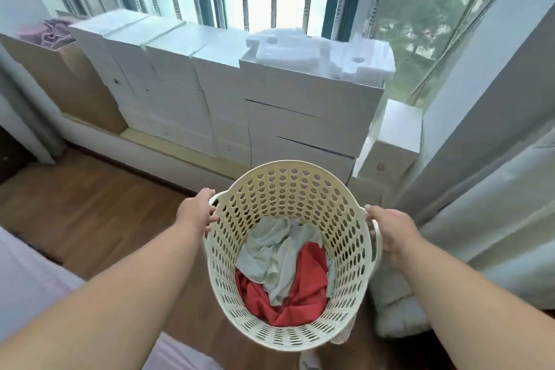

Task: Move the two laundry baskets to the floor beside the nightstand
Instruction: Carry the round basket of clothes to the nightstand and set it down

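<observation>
Both hands, left hand [196, 213] and right hand [390, 230], have fingers curled round opposite handles of the laundry basket [288, 189], held level between them.

Two bare forearms fill the lower frame, no sleeves, cuffs, watches or bands anywhere along them. The left hand [196, 213] comes in from seven o'clock, the right hand [393, 231] from five o'clock, both without gloves or rings that can be made out. Fingers look short and rounded; nail detail is too blurred to tell.
</observation>
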A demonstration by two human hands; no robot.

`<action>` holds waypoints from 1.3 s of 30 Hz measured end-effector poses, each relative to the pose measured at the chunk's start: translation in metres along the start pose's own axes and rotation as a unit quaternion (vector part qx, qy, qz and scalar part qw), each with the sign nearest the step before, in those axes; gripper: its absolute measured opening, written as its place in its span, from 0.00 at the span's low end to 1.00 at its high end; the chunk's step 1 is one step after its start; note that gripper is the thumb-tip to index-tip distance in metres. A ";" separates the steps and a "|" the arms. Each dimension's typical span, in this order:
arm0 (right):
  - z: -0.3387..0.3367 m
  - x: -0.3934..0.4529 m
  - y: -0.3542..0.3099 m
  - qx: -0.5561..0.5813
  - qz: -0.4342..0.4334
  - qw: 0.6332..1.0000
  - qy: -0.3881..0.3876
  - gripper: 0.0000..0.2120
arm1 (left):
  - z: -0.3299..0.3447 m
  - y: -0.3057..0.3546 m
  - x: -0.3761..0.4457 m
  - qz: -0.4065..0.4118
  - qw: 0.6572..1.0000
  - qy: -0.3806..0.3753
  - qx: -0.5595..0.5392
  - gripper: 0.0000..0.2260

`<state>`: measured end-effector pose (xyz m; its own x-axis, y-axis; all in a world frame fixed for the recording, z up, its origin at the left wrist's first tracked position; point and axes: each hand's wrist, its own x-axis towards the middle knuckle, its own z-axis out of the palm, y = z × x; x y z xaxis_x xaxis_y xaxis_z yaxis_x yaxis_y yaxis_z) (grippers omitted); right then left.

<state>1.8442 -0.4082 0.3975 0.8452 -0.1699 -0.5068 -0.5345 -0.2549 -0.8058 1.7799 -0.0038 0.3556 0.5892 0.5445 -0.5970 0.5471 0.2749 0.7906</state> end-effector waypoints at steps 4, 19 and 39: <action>0.047 0.066 -0.057 -0.019 -0.016 0.999 -0.044 0.18 | -0.010 0.028 0.038 -0.005 0.998 0.067 -0.021 0.22; 0.334 0.110 -0.220 -0.079 -0.099 0.961 -0.248 0.12 | -0.177 0.094 0.095 0.048 0.978 0.185 -0.083 0.16; 0.857 0.060 -0.358 -0.240 -0.129 0.910 -0.314 0.31 | -0.519 0.165 0.344 -0.050 0.939 0.304 -0.153 0.21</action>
<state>2.0930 0.4884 0.3936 0.7005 0.4923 -0.5168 -0.1330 -0.6213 -0.7722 1.7646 0.6398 0.3515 0.0459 0.8302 -0.5555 0.3309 0.5121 0.7926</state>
